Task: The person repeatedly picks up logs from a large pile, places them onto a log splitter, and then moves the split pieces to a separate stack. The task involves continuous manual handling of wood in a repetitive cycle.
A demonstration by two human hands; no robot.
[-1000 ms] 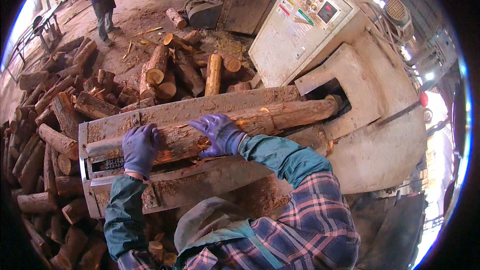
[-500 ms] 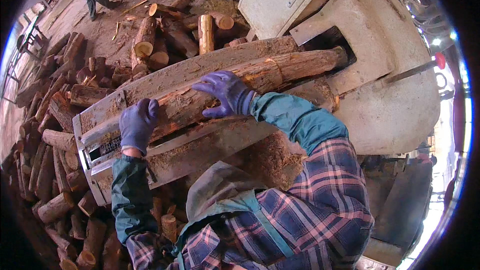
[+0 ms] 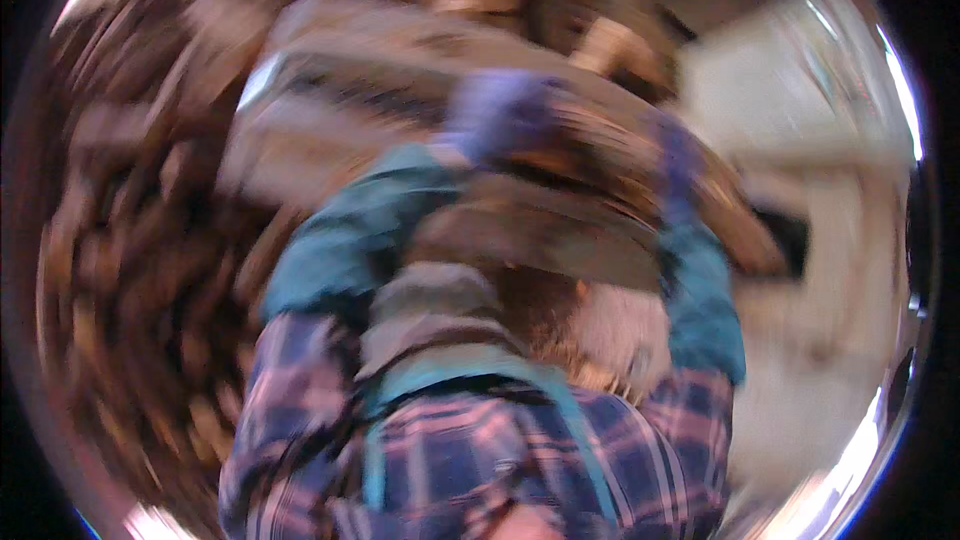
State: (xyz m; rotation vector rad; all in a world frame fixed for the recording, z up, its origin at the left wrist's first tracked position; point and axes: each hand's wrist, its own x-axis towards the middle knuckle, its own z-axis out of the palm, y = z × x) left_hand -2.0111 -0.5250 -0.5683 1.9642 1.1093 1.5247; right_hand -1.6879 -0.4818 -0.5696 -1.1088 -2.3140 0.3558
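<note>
The person's left hand (image 3: 500,112) and right hand (image 3: 677,162) are at the log (image 3: 612,140) on the trough (image 3: 300,140), too blurred to tell whether either is spread or gripping

We observe a long greyish bed (image 3: 305,140), set aslant from upper left down to a dark opening (image 3: 793,230) at right. A dark channel (image 3: 375,95) runs lengthwise along its left part. On its right part we record one brown log (image 3: 738,212), lying lengthwise, its right end at the opening. Brownish patches (image 3: 445,43) mark the far side; blur prevents us identifying them.
</note>
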